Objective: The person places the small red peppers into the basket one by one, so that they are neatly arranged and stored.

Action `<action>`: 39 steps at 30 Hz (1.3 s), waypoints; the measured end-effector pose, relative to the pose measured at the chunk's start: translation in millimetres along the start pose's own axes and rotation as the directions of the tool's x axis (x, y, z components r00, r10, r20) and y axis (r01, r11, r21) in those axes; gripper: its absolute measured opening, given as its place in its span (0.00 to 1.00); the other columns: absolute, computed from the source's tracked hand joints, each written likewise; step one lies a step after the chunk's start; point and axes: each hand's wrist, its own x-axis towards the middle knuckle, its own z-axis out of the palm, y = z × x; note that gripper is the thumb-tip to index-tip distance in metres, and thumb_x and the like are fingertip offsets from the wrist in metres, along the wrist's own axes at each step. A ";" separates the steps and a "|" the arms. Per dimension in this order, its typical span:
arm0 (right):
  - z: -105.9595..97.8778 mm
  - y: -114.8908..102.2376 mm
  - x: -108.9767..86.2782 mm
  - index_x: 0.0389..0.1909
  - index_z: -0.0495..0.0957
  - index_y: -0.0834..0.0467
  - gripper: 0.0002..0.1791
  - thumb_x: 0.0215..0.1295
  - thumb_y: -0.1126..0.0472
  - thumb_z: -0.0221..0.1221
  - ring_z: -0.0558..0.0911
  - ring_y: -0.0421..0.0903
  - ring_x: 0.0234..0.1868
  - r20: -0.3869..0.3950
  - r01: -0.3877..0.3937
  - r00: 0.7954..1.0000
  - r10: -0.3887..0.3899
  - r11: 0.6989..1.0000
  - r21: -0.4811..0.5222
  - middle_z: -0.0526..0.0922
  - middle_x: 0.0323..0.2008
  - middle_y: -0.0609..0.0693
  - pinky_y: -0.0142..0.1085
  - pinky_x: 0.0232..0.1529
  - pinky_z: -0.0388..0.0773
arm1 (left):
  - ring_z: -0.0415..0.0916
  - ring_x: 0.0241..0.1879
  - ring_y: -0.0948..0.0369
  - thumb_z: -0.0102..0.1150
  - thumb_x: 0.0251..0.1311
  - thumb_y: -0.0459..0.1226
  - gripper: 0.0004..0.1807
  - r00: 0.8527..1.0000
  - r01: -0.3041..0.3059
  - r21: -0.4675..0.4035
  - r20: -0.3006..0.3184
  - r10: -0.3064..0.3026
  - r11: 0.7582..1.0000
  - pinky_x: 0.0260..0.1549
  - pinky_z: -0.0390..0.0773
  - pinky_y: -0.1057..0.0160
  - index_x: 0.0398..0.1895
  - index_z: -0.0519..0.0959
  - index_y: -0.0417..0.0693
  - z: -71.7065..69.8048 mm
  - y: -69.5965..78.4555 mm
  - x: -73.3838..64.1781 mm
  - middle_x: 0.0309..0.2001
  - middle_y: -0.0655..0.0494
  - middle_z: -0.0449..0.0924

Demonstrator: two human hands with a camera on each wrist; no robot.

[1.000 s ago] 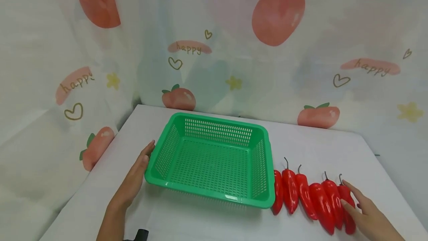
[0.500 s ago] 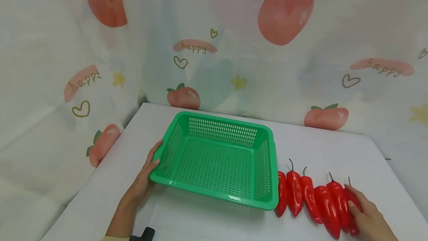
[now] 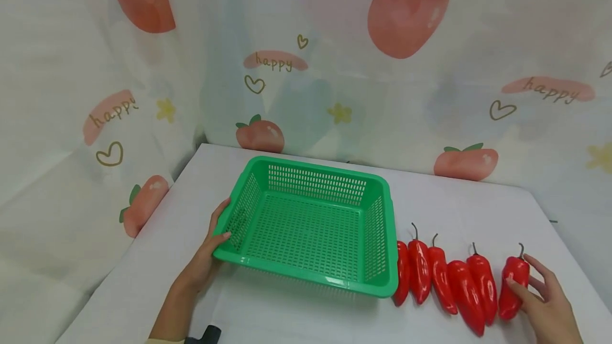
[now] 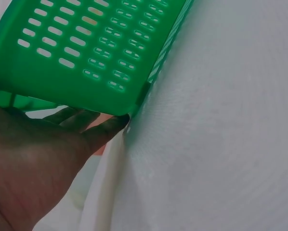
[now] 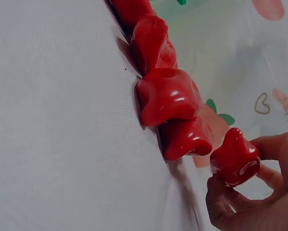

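Holding things with both hands. Right hand [image 3: 547, 299] pinches one red pepper [image 3: 515, 269] between thumb and fingers, so that hand is only partway spread, by the pepper's width. Pepper is at the right end of the row, stem away from the person, tip toward them. Small gap between it and the next one in the row. Can't tell for sure if it touches the table [image 3: 287, 317].

Left hand [image 3: 205, 254] is curled on the left edge of the green basket [image 3: 311, 276]: thumb at the rim near the front corner, fingers along the outer side. Basket is left of the row, hollow side up, with slotted walls and floor.

Five other peppers [image 3: 441, 280] lie side by side on the table between basket and right hand. Leftmost is partly hidden by the basket's right rim.

Behind: pale backdrop [image 3: 306, 94] with fruit, hearts and "happy" prints.
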 end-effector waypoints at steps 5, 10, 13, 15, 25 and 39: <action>0.9 1.0 -3.4 0.82 0.29 0.32 0.46 0.78 0.42 0.51 0.51 0.70 0.77 0.040 -0.027 0.999 0.023 0.994 0.102 0.37 0.82 0.64 0.47 0.47 0.77 | 0.36 0.78 0.46 0.34 0.77 0.38 0.37 1.000 -0.011 0.020 0.007 0.011 1.000 0.67 0.46 0.36 0.83 0.40 0.74 -2.5 5.5 -4.8 0.82 0.56 0.32; 0.7 -2.0 -10.1 0.83 0.32 0.33 0.42 0.79 0.39 0.46 0.52 0.68 0.76 0.051 -0.020 0.999 0.014 0.993 0.120 0.38 0.82 0.63 0.41 0.48 0.77 | 0.37 0.78 0.45 0.35 0.77 0.39 0.37 1.000 -0.002 0.046 0.009 0.001 0.999 0.66 0.47 0.36 0.83 0.40 0.74 -2.1 10.6 -8.5 0.82 0.55 0.32; 2.4 -5.4 -11.7 0.83 0.33 0.32 0.45 0.76 0.37 0.50 0.53 0.67 0.75 0.025 -0.041 0.999 0.038 0.992 0.122 0.39 0.82 0.62 0.40 0.46 0.79 | 0.37 0.78 0.44 0.36 0.77 0.40 0.37 1.000 0.009 0.057 0.003 -0.009 0.998 0.66 0.46 0.34 0.83 0.40 0.74 -1.5 12.0 -10.3 0.82 0.55 0.31; 3.9 -8.2 -12.4 0.83 0.33 0.31 0.48 0.74 0.37 0.54 0.52 0.67 0.76 0.014 -0.043 0.999 0.041 0.990 0.133 0.38 0.82 0.60 0.42 0.46 0.78 | 0.36 0.78 0.44 0.36 0.77 0.40 0.37 1.000 0.009 0.055 -0.002 -0.009 0.998 0.67 0.44 0.33 0.83 0.40 0.74 -1.3 12.1 -11.1 0.82 0.55 0.30; 0.9 -35.6 -32.6 0.78 0.48 0.27 0.47 0.67 0.48 0.67 0.71 0.28 0.52 -0.094 0.138 0.990 -0.102 0.813 0.566 0.47 0.82 0.38 0.21 0.34 0.77 | 0.37 0.78 0.46 0.38 0.78 0.41 0.36 1.000 0.020 0.077 -0.010 -0.019 0.997 0.67 0.42 0.34 0.83 0.41 0.77 0.4 5.2 -9.5 0.82 0.55 0.31; 27.8 -115.1 -74.8 0.79 0.58 0.44 0.34 0.77 0.64 0.56 0.78 0.37 0.57 0.034 0.412 0.834 -0.551 0.662 0.626 0.66 0.68 0.47 0.32 0.43 0.81 | 0.33 0.80 0.46 0.36 0.79 0.42 0.34 1.000 0.013 0.126 -0.027 -0.009 0.992 0.67 0.40 0.29 0.82 0.43 0.80 -2.4 -2.8 -2.5 0.83 0.57 0.32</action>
